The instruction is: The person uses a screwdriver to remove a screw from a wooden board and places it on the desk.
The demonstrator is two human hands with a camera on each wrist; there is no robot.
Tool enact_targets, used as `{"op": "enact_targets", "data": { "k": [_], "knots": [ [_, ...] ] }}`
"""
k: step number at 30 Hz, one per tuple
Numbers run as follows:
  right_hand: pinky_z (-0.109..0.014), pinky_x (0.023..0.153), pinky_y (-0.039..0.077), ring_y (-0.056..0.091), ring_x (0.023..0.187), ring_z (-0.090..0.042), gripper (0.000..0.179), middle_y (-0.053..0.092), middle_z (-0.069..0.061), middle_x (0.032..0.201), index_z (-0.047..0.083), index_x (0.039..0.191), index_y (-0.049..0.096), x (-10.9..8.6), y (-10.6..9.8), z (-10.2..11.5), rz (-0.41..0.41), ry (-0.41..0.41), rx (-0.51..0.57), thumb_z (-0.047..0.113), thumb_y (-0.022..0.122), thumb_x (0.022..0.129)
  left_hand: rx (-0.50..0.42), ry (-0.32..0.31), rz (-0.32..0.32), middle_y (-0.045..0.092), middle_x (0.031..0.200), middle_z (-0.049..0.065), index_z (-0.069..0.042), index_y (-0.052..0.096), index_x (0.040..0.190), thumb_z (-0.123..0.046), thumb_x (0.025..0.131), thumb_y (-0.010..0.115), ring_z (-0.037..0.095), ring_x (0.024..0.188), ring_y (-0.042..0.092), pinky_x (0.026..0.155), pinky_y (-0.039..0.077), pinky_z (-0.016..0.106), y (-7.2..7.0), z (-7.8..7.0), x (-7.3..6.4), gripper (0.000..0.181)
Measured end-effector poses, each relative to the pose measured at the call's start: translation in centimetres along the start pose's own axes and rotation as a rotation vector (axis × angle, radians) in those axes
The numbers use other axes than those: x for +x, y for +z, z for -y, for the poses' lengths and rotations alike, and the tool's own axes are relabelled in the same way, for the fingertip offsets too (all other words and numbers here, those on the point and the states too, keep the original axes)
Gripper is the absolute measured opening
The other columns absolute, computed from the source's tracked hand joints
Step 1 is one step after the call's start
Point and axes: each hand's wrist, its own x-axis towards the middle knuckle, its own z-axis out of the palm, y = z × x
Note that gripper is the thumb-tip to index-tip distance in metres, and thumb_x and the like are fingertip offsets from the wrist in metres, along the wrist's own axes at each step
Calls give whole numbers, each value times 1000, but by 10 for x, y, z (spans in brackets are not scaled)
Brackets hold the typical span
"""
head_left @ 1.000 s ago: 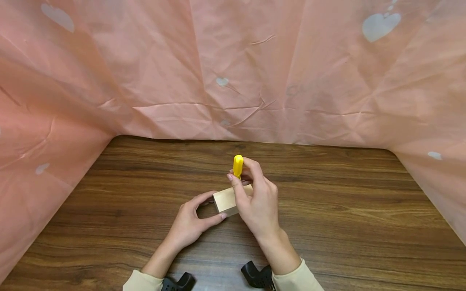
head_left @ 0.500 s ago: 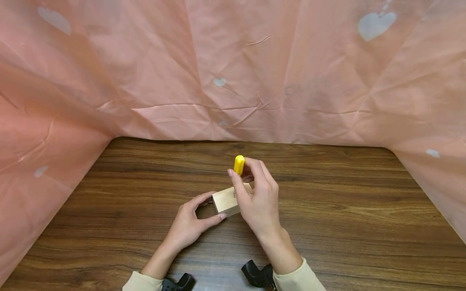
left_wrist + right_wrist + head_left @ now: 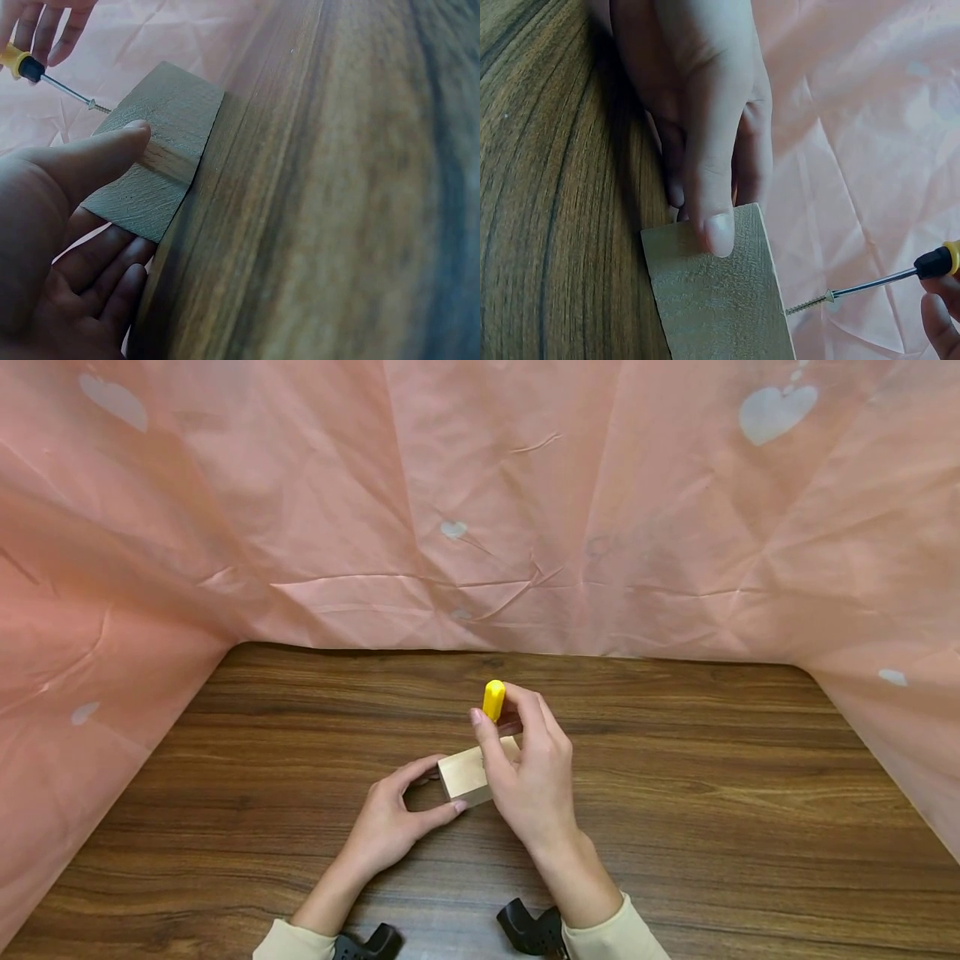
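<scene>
A pale wooden block lies on the table, held by my left hand at its left end. The left thumb presses the near side face, as the left wrist view shows; fingers are on the far side. My right hand pinches the yellow handle of a screwdriver above the block. In the right wrist view the screwdriver's metal shaft meets the head of a screw. That screw stands up from the block's top face, with much of its thread showing. How deep its tip sits cannot be told.
The brown wood-grain table extends around both hands. A pink curtain with pale hearts hangs at the back and both sides. Black wrist mounts sit beside the cream sleeves.
The right thumb and fingers have shifted slightly around the screwdriver handle, which has moved a little to the right. The left hand and the block stay in place.
</scene>
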Motion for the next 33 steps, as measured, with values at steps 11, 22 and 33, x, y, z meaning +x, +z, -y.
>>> {"op": "enact_targets", "data": {
  "k": [11, 22, 33],
  "knots": [
    [-30, 80, 64, 74, 87, -20, 22, 74, -9, 100, 4, 117, 69, 1, -2, 0, 13, -18, -21, 13, 79, 99, 5, 14, -3, 76, 134, 2, -22, 73, 138, -36, 84, 95, 25, 134, 65, 119, 47, 57, -1, -1, 0, 60],
    [-36, 81, 66, 76, 87, -19, 24, 77, -9, 98, 4, 117, 70, 1, -2, 1, -2, 21, -15, 13, 81, 97, -3, 6, -2, 75, 136, 1, -22, 72, 139, -36, 84, 95, 25, 136, 65, 120, 46, 58, -1, 0, -1, 61],
    [-36, 88, 66, 78, 93, -20, 20, 78, -9, 101, 3, 116, 71, 4, -4, 1, 35, -1, -28, 12, 78, 100, -2, 19, -2, 76, 134, 1, -22, 73, 138, -35, 84, 94, 24, 134, 66, 119, 47, 57, -1, 0, 0, 60]
  ]
}}
